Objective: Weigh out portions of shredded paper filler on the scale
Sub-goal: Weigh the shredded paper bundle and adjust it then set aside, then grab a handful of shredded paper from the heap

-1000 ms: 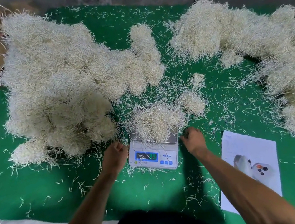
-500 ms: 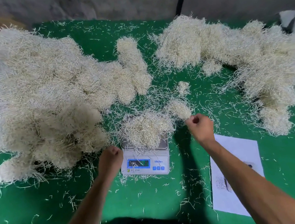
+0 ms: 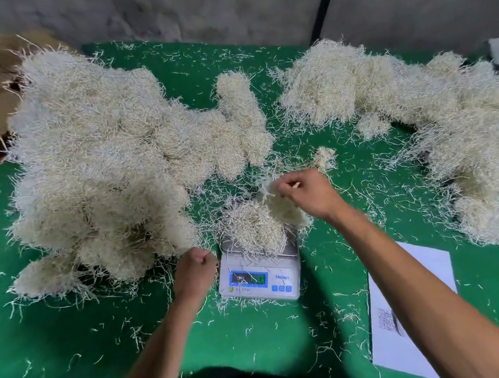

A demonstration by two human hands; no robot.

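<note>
We are topping up the portion [image 3: 256, 230] heaped on the scale [image 3: 260, 269] at the near middle of the green table [image 3: 70, 350], between the big left pile [image 3: 99, 167] and the right pile [image 3: 411, 115]. Next we should probably let go sparingly and read the blurred display. Our right hand [image 3: 303, 194] pinches a small tuft above the heap; our left hand [image 3: 194, 272] rests curled beside the scale, seemingly holding nothing.

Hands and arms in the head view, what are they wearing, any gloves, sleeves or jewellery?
Both are bare. The left hand and right hand have no gloves, and no rings, watch or bracelet show. Both forearms are uncovered up to the frame's bottom edge, with no sleeve in view.
</note>
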